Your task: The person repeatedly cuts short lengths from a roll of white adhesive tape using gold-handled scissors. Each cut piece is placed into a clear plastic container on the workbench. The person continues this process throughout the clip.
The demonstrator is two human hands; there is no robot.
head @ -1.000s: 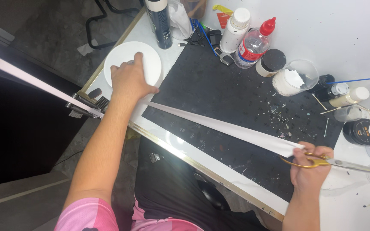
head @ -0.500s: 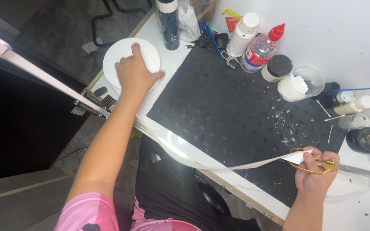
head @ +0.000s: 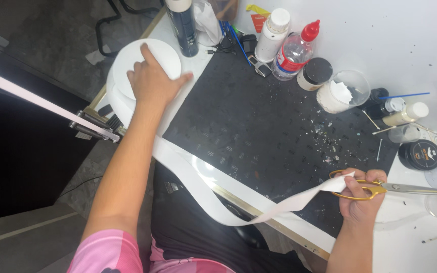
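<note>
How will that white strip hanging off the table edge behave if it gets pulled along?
Probably floppy: the white strip sags in a loop below the table edge between the roll and the right hand. It looks thin and light, twisting near the scissors. The roll would likely turn or slide unless the left hand presses it.
</note>
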